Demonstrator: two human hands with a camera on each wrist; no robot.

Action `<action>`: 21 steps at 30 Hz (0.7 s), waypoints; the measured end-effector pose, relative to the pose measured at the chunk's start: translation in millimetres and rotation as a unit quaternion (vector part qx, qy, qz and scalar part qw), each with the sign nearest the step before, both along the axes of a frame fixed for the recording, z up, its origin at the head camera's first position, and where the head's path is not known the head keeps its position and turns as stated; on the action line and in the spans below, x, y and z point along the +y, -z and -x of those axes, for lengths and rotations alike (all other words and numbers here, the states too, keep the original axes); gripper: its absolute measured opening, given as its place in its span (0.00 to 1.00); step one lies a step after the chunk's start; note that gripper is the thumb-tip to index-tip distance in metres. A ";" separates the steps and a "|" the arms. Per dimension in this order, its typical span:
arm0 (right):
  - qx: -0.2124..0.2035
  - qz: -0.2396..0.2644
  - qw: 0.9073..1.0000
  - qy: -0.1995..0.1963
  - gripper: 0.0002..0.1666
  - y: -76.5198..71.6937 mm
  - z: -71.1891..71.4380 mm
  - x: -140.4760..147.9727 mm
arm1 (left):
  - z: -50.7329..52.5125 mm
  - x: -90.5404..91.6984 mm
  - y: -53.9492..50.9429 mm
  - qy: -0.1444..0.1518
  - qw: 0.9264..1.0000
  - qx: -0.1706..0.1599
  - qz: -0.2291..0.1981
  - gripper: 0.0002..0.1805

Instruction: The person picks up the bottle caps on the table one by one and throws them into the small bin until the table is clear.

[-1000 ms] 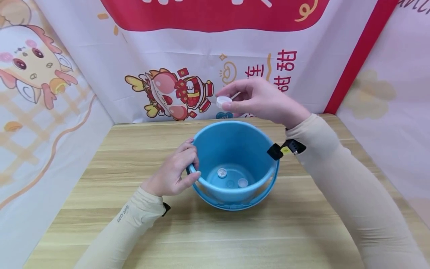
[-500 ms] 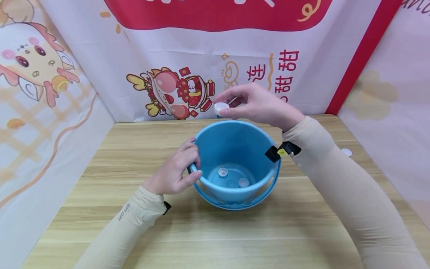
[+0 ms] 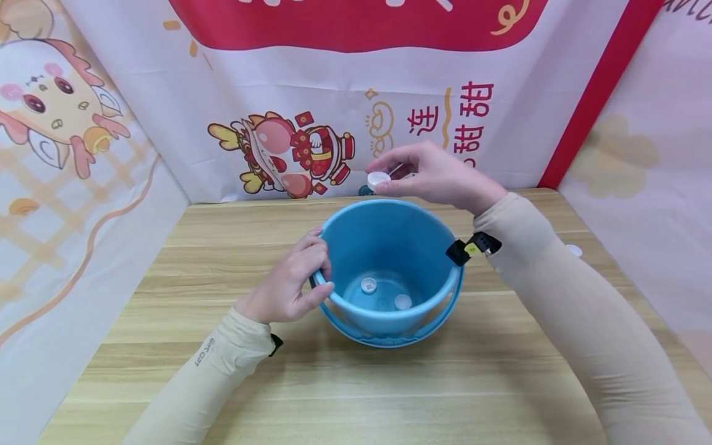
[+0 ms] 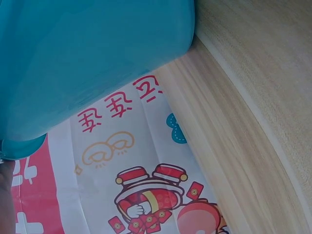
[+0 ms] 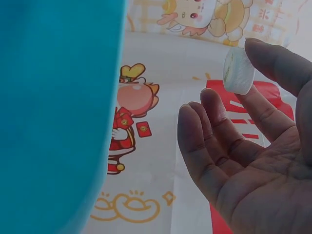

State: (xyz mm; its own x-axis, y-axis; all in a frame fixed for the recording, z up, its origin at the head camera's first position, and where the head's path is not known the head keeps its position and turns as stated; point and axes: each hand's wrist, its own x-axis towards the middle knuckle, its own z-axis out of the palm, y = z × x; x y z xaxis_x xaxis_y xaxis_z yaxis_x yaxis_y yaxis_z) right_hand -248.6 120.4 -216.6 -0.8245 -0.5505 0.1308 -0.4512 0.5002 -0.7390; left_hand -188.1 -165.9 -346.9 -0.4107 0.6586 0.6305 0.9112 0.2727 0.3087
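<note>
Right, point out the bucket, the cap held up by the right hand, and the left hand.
Bucket (image 3: 387, 238), head view: inside of its far wall.
Held cap (image 5: 244, 73), right wrist view: its ridged side.
Left hand (image 3: 290, 281), head view: back of the hand.

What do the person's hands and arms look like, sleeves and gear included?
The left hand and right hand are ungloved. Long beige sleeves reach the wrists, with small dark lettering on the left one. Black straps show at both wrists; the right bears a yellow patch.
</note>
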 end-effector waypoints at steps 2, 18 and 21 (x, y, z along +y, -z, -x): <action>-0.004 -0.003 1.000 0.004 0.30 1.0 -0.3 2.5 | -0.3 0.2 -0.5 0.001 1.000 0.002 0.000 0.22; -0.003 -0.025 1.000 0.005 0.30 0.6 -3.7 18.8 | -0.1 -1.9 1.2 0.011 1.000 0.017 -0.013 0.21; 0.005 -0.031 0.999 0.027 0.31 -3.9 -6.0 28.3 | -0.8 -2.6 0.7 0.012 1.000 0.014 -0.011 0.20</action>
State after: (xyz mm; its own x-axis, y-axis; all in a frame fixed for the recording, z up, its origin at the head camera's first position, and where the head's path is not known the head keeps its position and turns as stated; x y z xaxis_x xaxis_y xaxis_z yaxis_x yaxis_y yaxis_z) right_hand -242.7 148.7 -212.8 -0.8517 -0.5129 0.1071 -0.4304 0.5684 -0.7012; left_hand -187.3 -168.5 -347.7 -0.3770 0.6539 0.6560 0.9258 0.2446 0.2881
